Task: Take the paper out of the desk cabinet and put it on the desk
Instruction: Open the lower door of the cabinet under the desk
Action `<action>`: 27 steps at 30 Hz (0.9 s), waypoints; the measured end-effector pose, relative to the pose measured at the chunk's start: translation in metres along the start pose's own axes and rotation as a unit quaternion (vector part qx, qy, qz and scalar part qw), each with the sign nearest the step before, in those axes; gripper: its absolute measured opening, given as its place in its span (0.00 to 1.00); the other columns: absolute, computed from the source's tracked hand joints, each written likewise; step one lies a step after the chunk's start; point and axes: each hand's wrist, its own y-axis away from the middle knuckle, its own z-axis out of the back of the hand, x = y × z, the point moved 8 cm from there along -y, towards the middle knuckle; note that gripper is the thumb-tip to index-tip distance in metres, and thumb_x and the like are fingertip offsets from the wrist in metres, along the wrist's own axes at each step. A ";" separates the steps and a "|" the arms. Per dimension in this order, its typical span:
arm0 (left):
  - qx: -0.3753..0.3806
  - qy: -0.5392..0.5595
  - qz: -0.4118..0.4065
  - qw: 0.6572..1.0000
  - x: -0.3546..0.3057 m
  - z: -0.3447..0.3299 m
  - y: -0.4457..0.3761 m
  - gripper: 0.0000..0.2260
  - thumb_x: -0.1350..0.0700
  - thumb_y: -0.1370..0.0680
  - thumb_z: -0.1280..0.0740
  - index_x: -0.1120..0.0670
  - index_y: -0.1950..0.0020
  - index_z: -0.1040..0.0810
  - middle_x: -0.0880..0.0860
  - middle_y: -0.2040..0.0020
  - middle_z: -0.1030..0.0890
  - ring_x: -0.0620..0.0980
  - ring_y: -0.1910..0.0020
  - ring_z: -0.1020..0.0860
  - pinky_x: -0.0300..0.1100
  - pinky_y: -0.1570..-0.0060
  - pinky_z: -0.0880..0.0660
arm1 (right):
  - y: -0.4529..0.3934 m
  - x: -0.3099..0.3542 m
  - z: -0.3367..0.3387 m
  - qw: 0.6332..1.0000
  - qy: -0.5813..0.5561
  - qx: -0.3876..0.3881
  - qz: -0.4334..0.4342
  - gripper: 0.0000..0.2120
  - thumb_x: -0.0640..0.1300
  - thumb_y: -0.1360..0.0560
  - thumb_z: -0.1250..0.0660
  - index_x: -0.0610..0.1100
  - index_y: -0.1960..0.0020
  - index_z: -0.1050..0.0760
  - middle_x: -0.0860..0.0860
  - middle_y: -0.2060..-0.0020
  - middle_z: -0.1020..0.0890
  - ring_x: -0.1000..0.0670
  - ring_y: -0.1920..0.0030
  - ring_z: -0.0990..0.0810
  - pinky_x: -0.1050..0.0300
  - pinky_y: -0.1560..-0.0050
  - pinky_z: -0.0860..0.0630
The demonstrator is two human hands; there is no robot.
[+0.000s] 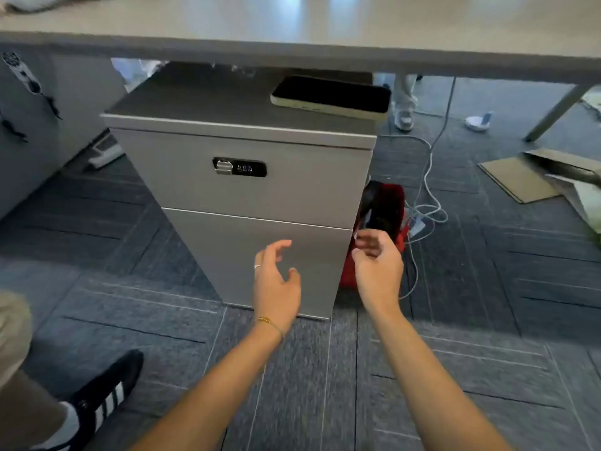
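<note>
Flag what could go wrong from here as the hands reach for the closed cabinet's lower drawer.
1. The phone lies near the cabinet top's front right corner; a jolt could slide it off.
2. The combination lock may keep the lower drawer shut.
3. The right hand is beside the red bag and white cables, which could snag.

Both forearms are bare, without sleeves. The left hand (pixel 276 281) wears a thin silver ring (pixel 258 266) and a fine gold bracelet (pixel 268 321) at the wrist. The right hand (pixel 379 271) wears nothing.
</note>
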 end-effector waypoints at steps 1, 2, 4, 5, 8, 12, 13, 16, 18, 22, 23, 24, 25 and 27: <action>-0.005 -0.002 -0.009 1.000 0.004 -0.001 0.000 0.23 0.67 0.26 0.37 0.41 0.40 0.27 0.47 0.41 0.27 0.41 0.41 0.26 0.50 0.38 0.25 | -0.002 -0.004 -0.005 1.000 -0.001 0.008 0.009 0.14 0.30 0.26 0.31 0.45 0.45 0.20 0.51 0.53 0.14 0.53 0.53 0.16 0.63 0.51 0.21; -0.009 -0.006 -0.016 1.000 0.006 -0.003 0.000 0.23 0.67 0.26 0.37 0.42 0.39 0.26 0.47 0.41 0.27 0.40 0.41 0.26 0.49 0.38 0.26 | -0.002 -0.007 -0.009 1.000 0.004 0.016 0.013 0.13 0.32 0.27 0.30 0.45 0.46 0.20 0.51 0.53 0.14 0.52 0.53 0.15 0.63 0.51 0.21; -0.012 -0.007 -0.033 0.999 0.010 -0.008 -0.002 0.23 0.67 0.26 0.36 0.43 0.38 0.26 0.47 0.39 0.28 0.37 0.43 0.27 0.46 0.38 0.26 | -0.005 -0.011 -0.017 0.999 -0.001 0.027 0.020 0.13 0.35 0.28 0.27 0.46 0.46 0.22 0.51 0.53 0.13 0.51 0.53 0.14 0.58 0.49 0.19; -0.012 -0.018 -0.041 0.999 0.010 -0.010 -0.002 0.22 0.66 0.25 0.36 0.44 0.37 0.26 0.47 0.39 0.28 0.33 0.45 0.27 0.42 0.40 0.26 | -0.007 -0.013 -0.021 0.999 -0.005 0.027 0.027 0.13 0.37 0.29 0.25 0.47 0.47 0.22 0.51 0.53 0.13 0.51 0.52 0.14 0.55 0.48 0.19; -0.004 -0.072 -0.058 0.996 0.005 -0.016 0.005 0.23 0.64 0.26 0.34 0.45 0.34 0.27 0.48 0.36 0.31 0.31 0.56 0.26 0.37 0.49 0.27 | -0.006 -0.013 -0.023 0.999 0.010 0.031 0.043 0.15 0.43 0.30 0.23 0.49 0.47 0.25 0.50 0.52 0.15 0.49 0.51 0.15 0.49 0.46 0.19; 0.019 -0.117 -0.036 0.992 0.003 -0.030 0.030 0.30 0.60 0.26 0.29 0.44 0.29 0.37 0.49 0.29 0.39 0.48 0.52 0.20 0.46 0.46 0.21 | 0.007 -0.009 -0.021 0.995 0.038 0.058 0.071 0.14 0.50 0.29 0.24 0.48 0.51 0.28 0.44 0.57 0.18 0.43 0.56 0.18 0.42 0.51 0.20; 0.026 -0.119 -0.032 0.992 0.004 -0.034 0.040 0.34 0.58 0.27 0.28 0.43 0.27 0.41 0.48 0.26 0.43 0.51 0.45 0.20 0.47 0.43 0.20 | 0.012 -0.006 -0.019 0.993 0.048 0.066 0.086 0.14 0.50 0.28 0.25 0.48 0.52 0.28 0.43 0.58 0.19 0.43 0.57 0.19 0.41 0.52 0.21; 0.040 -0.134 -0.030 0.990 0.007 -0.045 0.068 0.48 0.48 0.30 0.26 0.38 0.22 0.57 0.46 0.20 0.57 0.58 0.31 0.26 0.52 0.44 0.19 | 0.034 0.005 -0.013 0.974 0.127 0.086 0.166 0.14 0.55 0.25 0.29 0.48 0.56 0.30 0.48 0.64 0.22 0.46 0.62 0.22 0.46 0.59 0.23; 0.025 -0.141 -0.020 0.989 0.011 -0.048 0.085 0.54 0.43 0.31 0.26 0.37 0.22 0.66 0.46 0.19 0.63 0.60 0.29 0.28 0.52 0.48 0.18 | 0.051 0.015 -0.011 0.946 0.189 0.092 0.247 0.15 0.57 0.24 0.31 0.49 0.58 0.31 0.51 0.67 0.25 0.49 0.65 0.24 0.51 0.63 0.26; -0.027 -0.149 0.000 0.988 0.019 -0.043 0.108 0.55 0.45 0.29 0.28 0.42 0.23 0.73 0.48 0.20 0.67 0.60 0.27 0.31 0.50 0.51 0.18 | 0.093 0.036 -0.016 0.885 0.240 0.101 0.387 0.17 0.53 0.21 0.33 0.49 0.62 0.35 0.55 0.71 0.32 0.52 0.71 0.30 0.55 0.70 0.33; -0.037 -0.151 0.004 0.988 0.020 -0.037 0.113 0.54 0.45 0.29 0.29 0.44 0.22 0.71 0.49 0.20 0.66 0.60 0.27 0.32 0.52 0.49 0.18 | 0.103 0.039 -0.017 0.879 0.236 0.102 0.402 0.17 0.53 0.21 0.34 0.49 0.63 0.35 0.56 0.71 0.33 0.52 0.72 0.31 0.54 0.71 0.33; -0.044 -0.160 0.008 0.986 0.021 -0.031 0.118 0.52 0.44 0.28 0.32 0.46 0.21 0.69 0.50 0.19 0.64 0.59 0.27 0.32 0.53 0.48 0.19 | 0.113 0.041 -0.018 0.877 0.230 0.103 0.410 0.17 0.53 0.21 0.35 0.48 0.64 0.35 0.56 0.72 0.33 0.52 0.73 0.31 0.53 0.72 0.33; -0.048 -0.175 0.013 0.983 0.022 -0.023 0.122 0.49 0.42 0.28 0.35 0.48 0.20 0.66 0.51 0.19 0.62 0.58 0.27 0.32 0.53 0.46 0.19 | 0.122 0.041 -0.019 0.875 0.221 0.102 0.418 0.17 0.53 0.21 0.36 0.47 0.65 0.34 0.56 0.72 0.32 0.51 0.73 0.30 0.52 0.72 0.33; -0.066 -0.215 0.011 0.974 0.021 -0.003 0.132 0.44 0.40 0.27 0.42 0.50 0.19 0.63 0.51 0.19 0.59 0.52 0.25 0.38 0.50 0.42 0.20 | 0.142 0.041 -0.025 0.873 0.184 0.117 0.436 0.18 0.51 0.21 0.37 0.45 0.67 0.32 0.54 0.73 0.31 0.51 0.74 0.30 0.51 0.74 0.33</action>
